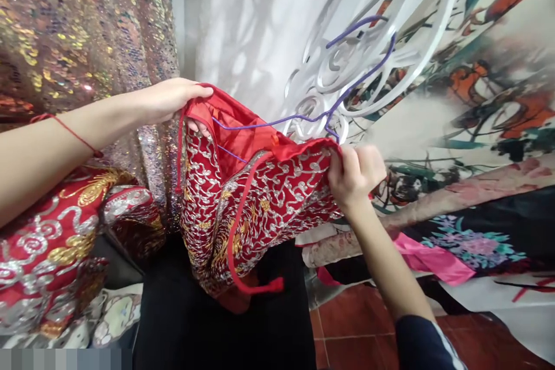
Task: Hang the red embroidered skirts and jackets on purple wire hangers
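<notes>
I hold up a red garment (260, 196) embroidered in silver and gold, with a red lining and a red cord with a tassel hanging from it. My left hand (171, 98) grips its upper left edge, fingers closed over the hem. My right hand (355, 173) pinches the upper right edge. A purple wire hanger (347, 89) runs inside the garment's opening, its hook caught on a white ornamental scrollwork panel (368, 58) behind.
A sequinned fabric (78, 29) hangs at the left. Another red embroidered garment (56, 243) lies at the lower left. Painted floral fabrics (489, 115) and a pink cloth (433, 260) lie at the right. A black cloth (217, 324) and red floor tiles (359, 324) are below.
</notes>
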`<move>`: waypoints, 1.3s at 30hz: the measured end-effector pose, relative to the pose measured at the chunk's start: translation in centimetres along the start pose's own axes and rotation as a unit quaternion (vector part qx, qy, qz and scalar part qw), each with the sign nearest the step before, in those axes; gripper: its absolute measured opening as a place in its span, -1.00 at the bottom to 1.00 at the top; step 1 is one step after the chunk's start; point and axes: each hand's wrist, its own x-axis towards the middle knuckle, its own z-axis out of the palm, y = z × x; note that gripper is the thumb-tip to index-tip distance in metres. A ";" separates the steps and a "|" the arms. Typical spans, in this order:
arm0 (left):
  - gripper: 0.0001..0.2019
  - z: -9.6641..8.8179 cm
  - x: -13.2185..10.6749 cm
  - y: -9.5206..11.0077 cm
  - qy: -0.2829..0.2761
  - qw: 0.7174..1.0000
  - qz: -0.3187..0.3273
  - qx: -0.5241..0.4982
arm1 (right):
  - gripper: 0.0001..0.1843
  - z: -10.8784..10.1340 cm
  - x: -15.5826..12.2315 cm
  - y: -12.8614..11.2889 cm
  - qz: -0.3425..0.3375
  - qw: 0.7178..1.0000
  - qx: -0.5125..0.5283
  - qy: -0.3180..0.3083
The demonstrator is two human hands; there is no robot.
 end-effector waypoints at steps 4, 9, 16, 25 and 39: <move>-0.63 -0.1 0.4 -0.9 -0.020 0.999 0.031 0.009 | -0.80 0.9 1.0 -2.8 -0.073 0.997 0.004 -0.011; -0.58 -0.4 0.5 -1.1 -0.011 0.995 0.046 0.089 | -0.42 2.5 1.3 -3.4 -0.270 0.942 0.141 -0.140; -0.55 -2.3 0.5 -1.2 0.047 0.907 0.193 0.372 | -0.75 2.2 1.9 -3.9 -0.320 0.927 0.146 -0.131; -0.49 -0.5 0.0 -0.9 -0.084 0.971 0.148 0.167 | -0.72 3.4 6.9 -7.5 -0.192 0.968 0.102 -0.128; -0.45 -0.2 -0.6 -0.1 -0.011 0.992 0.121 -0.025 | -0.55 4.6 8.9 -11.8 -0.152 0.928 0.152 -0.303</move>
